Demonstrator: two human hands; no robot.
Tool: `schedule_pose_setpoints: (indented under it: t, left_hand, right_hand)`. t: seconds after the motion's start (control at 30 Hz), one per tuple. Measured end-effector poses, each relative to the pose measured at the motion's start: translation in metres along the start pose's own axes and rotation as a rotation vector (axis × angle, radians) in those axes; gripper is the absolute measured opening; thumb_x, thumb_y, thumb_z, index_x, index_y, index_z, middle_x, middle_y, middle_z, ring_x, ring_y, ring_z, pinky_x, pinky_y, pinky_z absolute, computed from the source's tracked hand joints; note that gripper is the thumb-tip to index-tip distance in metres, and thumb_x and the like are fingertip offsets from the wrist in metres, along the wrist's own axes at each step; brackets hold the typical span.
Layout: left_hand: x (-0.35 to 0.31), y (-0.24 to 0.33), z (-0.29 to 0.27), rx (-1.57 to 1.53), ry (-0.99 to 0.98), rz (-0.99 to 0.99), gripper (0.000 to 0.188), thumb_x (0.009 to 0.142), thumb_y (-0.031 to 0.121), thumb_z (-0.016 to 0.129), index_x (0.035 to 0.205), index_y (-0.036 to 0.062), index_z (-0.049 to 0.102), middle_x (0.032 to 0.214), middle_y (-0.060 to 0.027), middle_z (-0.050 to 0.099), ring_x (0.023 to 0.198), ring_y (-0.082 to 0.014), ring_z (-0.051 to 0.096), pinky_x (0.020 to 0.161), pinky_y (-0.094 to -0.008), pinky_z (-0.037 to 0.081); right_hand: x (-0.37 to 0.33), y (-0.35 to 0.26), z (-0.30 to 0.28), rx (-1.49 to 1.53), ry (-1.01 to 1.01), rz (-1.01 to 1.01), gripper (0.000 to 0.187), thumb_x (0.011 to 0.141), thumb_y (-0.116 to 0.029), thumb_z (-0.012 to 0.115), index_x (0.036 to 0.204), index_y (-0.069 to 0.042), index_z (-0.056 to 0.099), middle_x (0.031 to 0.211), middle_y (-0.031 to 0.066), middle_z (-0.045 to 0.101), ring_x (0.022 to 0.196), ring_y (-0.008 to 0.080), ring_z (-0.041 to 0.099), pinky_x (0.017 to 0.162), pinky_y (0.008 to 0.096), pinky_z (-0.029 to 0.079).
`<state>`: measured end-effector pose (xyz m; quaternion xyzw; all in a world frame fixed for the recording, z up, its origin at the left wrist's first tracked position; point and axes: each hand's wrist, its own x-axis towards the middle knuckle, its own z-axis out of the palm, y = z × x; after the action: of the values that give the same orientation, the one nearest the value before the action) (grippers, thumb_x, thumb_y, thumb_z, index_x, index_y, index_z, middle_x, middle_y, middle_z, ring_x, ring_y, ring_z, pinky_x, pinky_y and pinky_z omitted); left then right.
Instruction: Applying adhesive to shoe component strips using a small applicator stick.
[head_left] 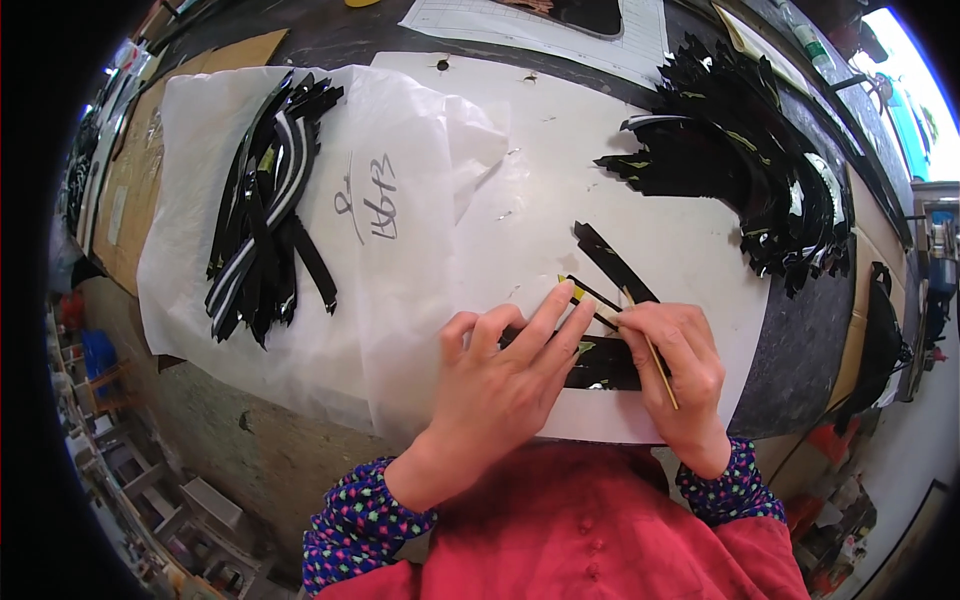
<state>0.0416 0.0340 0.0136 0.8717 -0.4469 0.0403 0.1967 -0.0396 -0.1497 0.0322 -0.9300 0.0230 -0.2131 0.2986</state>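
Black strips (612, 368) beneath and between two bare hands, at the lower centre of the frame. The lowest is broad and dark, its surface broken by shiny reflections and small yellow-green marks; part of it is hidden under the left hand (512, 375). Just above, slim black edges slant down to the right, with a bright yellow patch (579, 291) at the left fingertips. Another strip (612, 262), ragged at its upper end, slopes toward the right hand. The left hand lies palm down, fingers extended and slightly apart, pressing on the work. The right hand (678, 360) has thumb and fingers together, clamped on a thin tan stick (656, 355). All rest on a white board (560, 170). Upper right: a curved heap of similar black strips (755, 170), jagged-ended.
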Motion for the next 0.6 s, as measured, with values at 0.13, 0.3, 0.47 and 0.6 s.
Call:
schedule_pose_setpoints:
  t: [0.13,0.3,0.47,0.6]
  left_hand:
    - [0.000,-0.001,-0.001,0.018,0.002,0.000,0.050,0.090,0.025,0.069,0.140,0.0244,0.062,0.148,0.0083,0.051,0.103,-0.0164,0.046,0.095,-0.0362,0.032]
    - [-0.001,-0.002,0.000,0.014,0.016,0.004,0.049,0.089,0.025,0.070,0.138,0.0256,0.063,0.149,0.0078,0.049,0.104,-0.0158,0.047,0.096,-0.0376,0.031]
    - [-0.004,-0.002,0.004,0.004,0.054,-0.017,0.048,0.088,0.026,0.070,0.136,0.0260,0.064,0.147,0.0080,0.050,0.105,-0.0146,0.047,0.096,-0.0378,0.031]
    - [-0.004,-0.001,0.005,0.003,0.051,-0.027,0.048,0.088,0.026,0.070,0.136,0.0264,0.064,0.147,0.0081,0.050,0.105,-0.0143,0.048,0.098,-0.0378,0.030]
  right_hand:
    - [0.014,-0.011,-0.004,0.143,0.031,0.077,0.014,0.090,0.003,0.070,0.104,0.002,0.069,0.093,0.0126,0.068,0.078,0.0263,0.064,0.069,0.0337,0.053]
    - [0.020,-0.005,0.016,0.556,-0.069,0.355,0.012,0.102,-0.007,0.061,0.103,0.003,0.067,0.089,0.0099,0.067,0.065,0.0140,0.061,0.058,0.0260,0.049]
    - [0.019,0.003,0.026,0.472,-0.086,0.311,0.014,0.103,-0.009,0.059,0.103,0.002,0.067,0.085,0.0076,0.065,0.059,0.0103,0.058,0.053,0.0242,0.045]
    - [0.023,0.003,0.028,0.472,-0.088,0.291,0.013,0.103,-0.008,0.059,0.103,0.002,0.067,0.086,0.0077,0.065,0.057,0.0104,0.057,0.053,0.0244,0.045]
